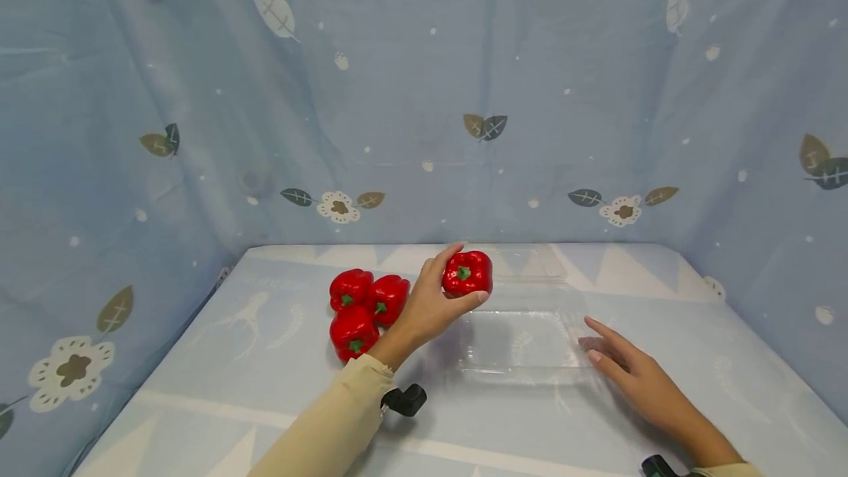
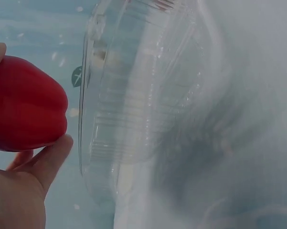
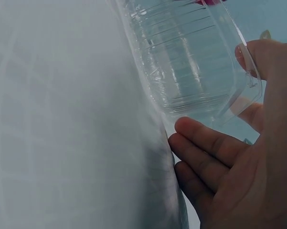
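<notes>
Holding a red pepper (image 1: 467, 273) up over the left rim of a clear tray (image 1: 523, 341).

The left hand (image 1: 430, 304) curls its fingers and thumb round the pepper, which is off the table (image 1: 662, 293) and just above the tray's near-left corner; the left wrist view shows the thumb under the fruit and the tray beside it. The right hand (image 1: 632, 370) lies flat on the table at the tray's right edge, fingers straight and slightly spread; in the right wrist view its fingertips (image 3: 191, 129) rest against the tray's rim with the thumb at the corner. Three more peppers (image 1: 361, 308) sit bunched together on the table, left of the tray and touching one another. A blue leaf-print cloth (image 1: 424, 94) hangs behind.
</notes>
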Motion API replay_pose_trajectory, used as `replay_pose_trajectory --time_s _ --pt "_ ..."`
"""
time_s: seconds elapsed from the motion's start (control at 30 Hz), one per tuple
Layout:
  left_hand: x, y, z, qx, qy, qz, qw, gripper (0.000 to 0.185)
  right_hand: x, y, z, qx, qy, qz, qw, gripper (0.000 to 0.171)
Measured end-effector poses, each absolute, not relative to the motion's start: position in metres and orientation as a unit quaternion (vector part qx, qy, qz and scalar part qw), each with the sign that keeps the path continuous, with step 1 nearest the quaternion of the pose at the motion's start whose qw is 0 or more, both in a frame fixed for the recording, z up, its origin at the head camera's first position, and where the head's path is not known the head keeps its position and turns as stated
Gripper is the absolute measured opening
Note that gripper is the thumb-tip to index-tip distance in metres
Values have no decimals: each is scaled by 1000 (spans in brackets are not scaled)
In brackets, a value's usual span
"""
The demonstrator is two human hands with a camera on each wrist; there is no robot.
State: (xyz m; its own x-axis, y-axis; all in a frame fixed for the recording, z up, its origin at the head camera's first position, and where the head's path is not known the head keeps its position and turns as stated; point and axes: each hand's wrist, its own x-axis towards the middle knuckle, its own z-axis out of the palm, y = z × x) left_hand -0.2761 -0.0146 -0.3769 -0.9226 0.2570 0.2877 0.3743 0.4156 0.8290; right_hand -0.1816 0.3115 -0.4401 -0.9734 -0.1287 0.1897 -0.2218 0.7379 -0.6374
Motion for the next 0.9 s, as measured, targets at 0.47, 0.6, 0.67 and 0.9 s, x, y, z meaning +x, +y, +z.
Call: replay_pose_trajectory --time_s 0.47,0.6,0.67,0.9 --pt "-277 -4 -377 -177 -819 -544 37 77 -183 312 -438 105 -931 344 65 56" --pt "-279 0 -377 -190 -807 -558 31 74 -184 314 -439 106 -926 355 65 56" --pt "-279 1 -378 -197 -797 -570 19 75 -184 314 -440 107 -924 361 64 57" --pt "-277 5 -378 -195 -782 -592 -25 83 -183 313 -439 108 -926 355 64 56"
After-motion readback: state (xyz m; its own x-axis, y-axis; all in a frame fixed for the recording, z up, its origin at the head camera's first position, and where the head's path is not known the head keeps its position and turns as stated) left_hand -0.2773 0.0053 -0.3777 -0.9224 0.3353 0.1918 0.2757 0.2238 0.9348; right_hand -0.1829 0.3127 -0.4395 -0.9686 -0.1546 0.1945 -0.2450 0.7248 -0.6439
